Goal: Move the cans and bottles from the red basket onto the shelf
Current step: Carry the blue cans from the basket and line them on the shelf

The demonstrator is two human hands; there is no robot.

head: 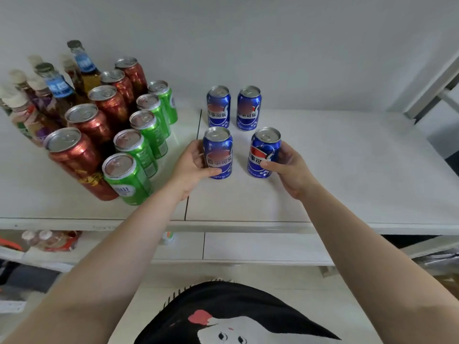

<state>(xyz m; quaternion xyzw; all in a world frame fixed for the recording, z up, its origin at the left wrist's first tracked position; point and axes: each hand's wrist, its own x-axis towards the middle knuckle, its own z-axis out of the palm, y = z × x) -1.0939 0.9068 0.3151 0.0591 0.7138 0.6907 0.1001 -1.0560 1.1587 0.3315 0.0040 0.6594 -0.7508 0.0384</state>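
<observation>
At centre frame, on the white shelf (pixel 347 170), I have a blue can in each hand. My left hand (pixel 190 167) wraps the left front can (pixel 218 155), thumb across its label and fingers (pixel 198 148) curled round the far side; my right hand (pixel 289 167) grips the right front can (pixel 264 152) the same way. Both sets of fingers are closed on the cans.

Both cans stand with long axes vertical and pull-tab tops up. The left one looks seated on the shelf; the right one tilts slightly toward the left of the frame, and I cannot tell whether its base is fully down. Its label also faces a little off from the others.

To finish this placement well, I would square the right can upright, line both up just in front of the two back blue cans (pixel 233 108), keep the column gap even, and let go only once each base sits flat. Green cans (pixel 139 142) and red cans (pixel 89 135) fill the left of the frame, well clear. No red basket is in view.
</observation>
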